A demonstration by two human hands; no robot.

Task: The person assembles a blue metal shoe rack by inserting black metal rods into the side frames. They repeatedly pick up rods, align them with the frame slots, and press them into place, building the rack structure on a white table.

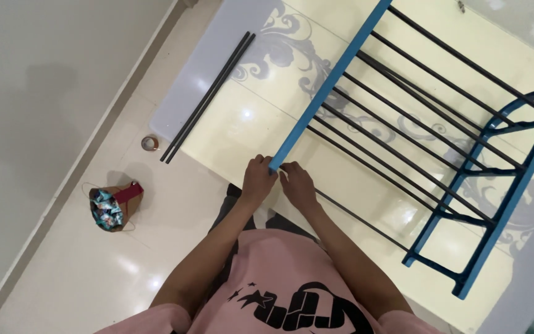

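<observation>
Two hands: both are met at the near end of a blue side rail [329, 83], close to the middle of the view.
Left hand [258, 177]: it is closed around the rail's near tip, fingers curled over it.
Right hand [298, 184]: it is set just beside the left one, fingers bent at the rail's tip; whether it is gripping cannot be told.
Rack: a blue frame with black bars [403, 133] is laid flat on the pale floor [81, 266], stretching from the hands to the far right.
Far side piece [502, 185]: the second blue side, with a curved top, is seen at the right, joined to the bars.
Loose rods [208, 98]: two black rods are laid side by side at the far left, well apart from the rack.
Tape roll [150, 143]: a small brown roll is placed just beside the near end of the rods.
Bag [114, 207]: a small bag with crumpled coloured wrappers is left on the floor at the near left.
</observation>
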